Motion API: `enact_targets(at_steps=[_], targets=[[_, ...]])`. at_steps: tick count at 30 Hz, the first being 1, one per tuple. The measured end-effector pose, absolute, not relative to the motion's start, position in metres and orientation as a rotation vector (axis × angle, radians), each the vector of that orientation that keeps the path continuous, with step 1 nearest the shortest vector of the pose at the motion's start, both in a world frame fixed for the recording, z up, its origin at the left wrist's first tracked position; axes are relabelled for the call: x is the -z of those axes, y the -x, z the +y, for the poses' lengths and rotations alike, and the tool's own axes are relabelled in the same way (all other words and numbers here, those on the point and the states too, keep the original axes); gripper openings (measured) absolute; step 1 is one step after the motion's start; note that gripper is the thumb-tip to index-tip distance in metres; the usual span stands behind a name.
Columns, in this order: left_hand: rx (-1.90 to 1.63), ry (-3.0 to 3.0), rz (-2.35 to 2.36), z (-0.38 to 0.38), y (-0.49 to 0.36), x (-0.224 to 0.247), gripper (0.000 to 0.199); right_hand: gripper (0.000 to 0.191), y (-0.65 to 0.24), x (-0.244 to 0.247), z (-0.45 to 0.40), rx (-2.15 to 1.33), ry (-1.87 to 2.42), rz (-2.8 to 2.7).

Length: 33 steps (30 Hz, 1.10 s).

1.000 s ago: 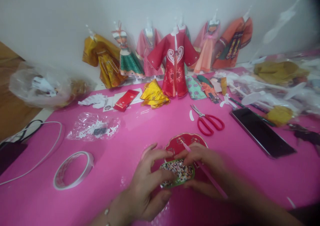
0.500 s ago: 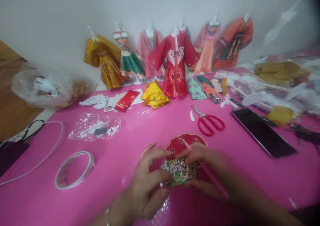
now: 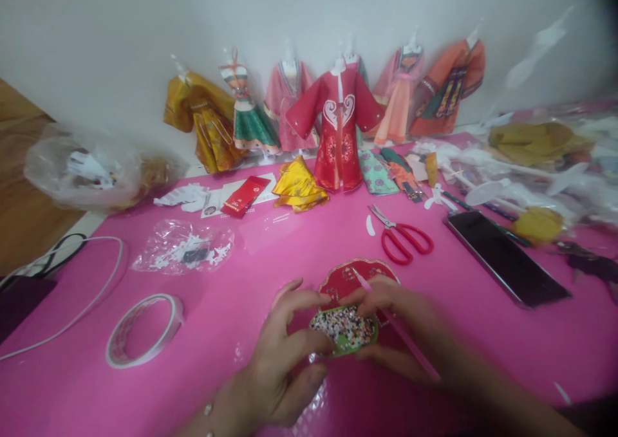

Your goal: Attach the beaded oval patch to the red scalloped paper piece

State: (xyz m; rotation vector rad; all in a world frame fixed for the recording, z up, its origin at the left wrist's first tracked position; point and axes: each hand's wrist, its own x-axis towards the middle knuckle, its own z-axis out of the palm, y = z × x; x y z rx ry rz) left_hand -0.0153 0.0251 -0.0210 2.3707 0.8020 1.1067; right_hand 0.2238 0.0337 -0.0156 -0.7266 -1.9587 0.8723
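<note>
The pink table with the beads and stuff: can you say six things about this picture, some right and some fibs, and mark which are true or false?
1. The right hand holds a pink stick. True.
2. The left hand is at a green tray of tiny beads. True.
3. All the beads are black. False: they are mixed, with white, black and other colours.
4. A phone lies to the right of the red-handled scissors in the picture. True.
5. The phone's screen is brightly lit. False: it looks dark.
6. The left hand holds the scissors. False: they lie on the pink table, beyond both hands.
</note>
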Motion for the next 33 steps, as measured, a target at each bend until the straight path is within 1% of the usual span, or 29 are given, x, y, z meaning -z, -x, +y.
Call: enact_targets(at_steps=[3, 4, 11, 16, 19, 26, 33], targets=[[-1.112, -2.358, 0.813, 0.025, 0.015, 0.019, 0.018, 0.032, -0.224, 0.016, 0.034, -0.854, 0.745, -1.978], [-1.109, -2.357, 0.813, 0.024, 0.015, 0.018, 0.018, 0.032, -0.224, 0.016, 0.034, -0.835, 0.739, -1.982], [-1.076, -2.344, 0.786, 0.027, 0.016, 0.018, 0.034, 0.028, -0.221, 0.011, 0.037, -0.782, 0.741, -1.971], [-1.056, -2.267, 0.902, 0.033, 0.015, 0.023, 0.050, 0.035, -0.223, 0.019, 0.038, -0.749, 0.717, -1.943], [-1.052, -2.259, 0.972, 0.036, 0.012, 0.027, 0.055, 0.037, -0.226, 0.024, 0.037, -0.765, 0.752, -1.946], [-1.082, -2.269, 1.026, 0.039, 0.010, 0.028, 0.040, 0.042, -0.228, 0.025, 0.037, -0.785, 0.774, -1.966], [-1.095, -2.230, 1.037, 0.039, 0.010, 0.029, 0.037, 0.049, -0.229, 0.025, 0.034, -0.772, 0.874, -2.004]])
